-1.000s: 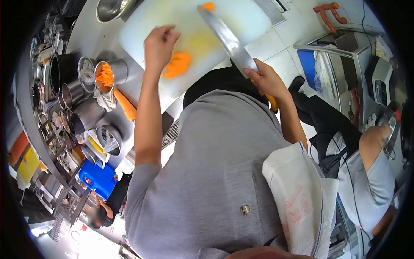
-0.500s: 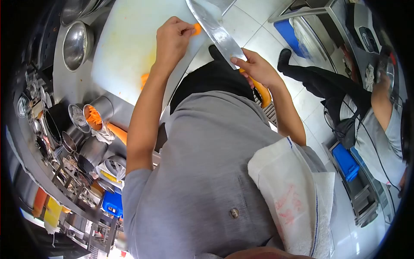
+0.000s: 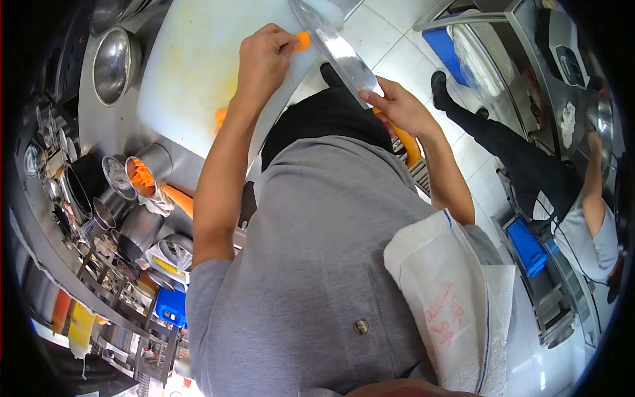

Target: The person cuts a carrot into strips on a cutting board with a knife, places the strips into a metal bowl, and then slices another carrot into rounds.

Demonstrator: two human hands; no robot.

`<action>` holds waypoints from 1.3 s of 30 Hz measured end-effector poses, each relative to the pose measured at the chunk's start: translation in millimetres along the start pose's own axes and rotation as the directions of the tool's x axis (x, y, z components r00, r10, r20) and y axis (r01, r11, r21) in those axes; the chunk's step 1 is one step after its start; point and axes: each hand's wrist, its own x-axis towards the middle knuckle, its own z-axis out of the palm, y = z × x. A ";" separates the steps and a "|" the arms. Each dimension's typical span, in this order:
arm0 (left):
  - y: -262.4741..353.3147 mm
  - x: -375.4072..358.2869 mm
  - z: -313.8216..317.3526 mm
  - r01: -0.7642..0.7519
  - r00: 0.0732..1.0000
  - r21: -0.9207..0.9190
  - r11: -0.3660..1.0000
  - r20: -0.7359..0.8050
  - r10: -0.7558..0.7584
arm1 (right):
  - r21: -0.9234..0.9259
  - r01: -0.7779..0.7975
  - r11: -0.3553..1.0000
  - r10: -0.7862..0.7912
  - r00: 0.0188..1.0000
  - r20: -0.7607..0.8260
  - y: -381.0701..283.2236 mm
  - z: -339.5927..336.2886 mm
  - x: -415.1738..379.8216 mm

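Observation:
My left hand [image 3: 268,63] is closed, fingertips pinching a small orange piece of carrot [image 3: 303,42] over the near edge of the white cutting board [image 3: 192,73]. A large knife [image 3: 336,53] with a broad steel blade and a yellow-orange handle is gripped in my right hand [image 3: 400,109]. Its thumb presses on the blade near the handle. The blade slants up and left, just right of the carrot piece and apart from it. More orange pieces [image 3: 221,119] lie on the board, partly hidden behind my left forearm.
A steel bowl [image 3: 114,66] stands left of the board. Below it, a metal container [image 3: 156,165] holds orange strips, with a whole carrot [image 3: 178,200] beside it. Pots and utensils crowd the left side. Another person [image 3: 529,139] works at the right, near steel shelving.
The knife and my right hand have shifted slightly right and down. My left hand stays almost in place with the carrot piece. The other person's arm and leg have moved.

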 end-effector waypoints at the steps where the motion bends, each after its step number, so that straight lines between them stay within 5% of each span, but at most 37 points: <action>1: -1.2 -1.0 0.4 0.001 1.000 0.001 1.000 0.001 -0.001 | 0.001 -0.001 1.000 0.001 1.000 0.001 -2.6 1.1 3.1; 6: -3.7 -4.1 3.3 -0.024 1.000 0.055 0.998 -0.010 0.025 | 0.075 0.122 0.990 -0.121 0.992 -0.015 -28.1 14.2 43.8; 16: -2.8 -7.3 4.4 -0.001 0.999 0.029 1.000 -0.047 0.003 | 0.016 -0.025 1.000 0.025 1.000 -0.012 -13.5 17.7 11.3; 21: -0.1 -7.5 5.9 -0.034 0.996 -0.003 0.999 -0.081 0.034 | -0.029 0.158 0.987 -0.159 0.986 -0.040 -23.5 29.4 53.4; 25: 1.5 -7.7 5.0 -0.030 0.996 0.003 1.000 -0.080 0.030 | -0.032 0.158 0.987 -0.160 0.984 -0.077 -29.6 35.6 53.0; 30: -3.5 -12.8 6.5 -0.091 0.992 0.080 0.993 -0.079 0.097 | -0.150 0.026 0.988 -0.030 0.999 -0.020 -17.0 24.5 19.6; 33: -2.0 -11.4 4.3 -0.097 0.993 0.098 0.991 -0.054 0.102 | -0.147 0.160 0.976 -0.166 0.986 -0.028 -22.0 28.7 38.5; 37: 0.7 -9.6 4.9 -0.087 0.993 0.045 0.995 -0.077 0.091 | -0.093 0.183 0.979 -0.189 0.980 -0.060 -36.4 37.5 53.5; 39: 0.1 -9.0 2.2 -0.047 0.996 0.067 0.997 -0.072 0.052 | -0.135 0.138 0.981 -0.132 0.990 0.052 -34.0 33.3 38.0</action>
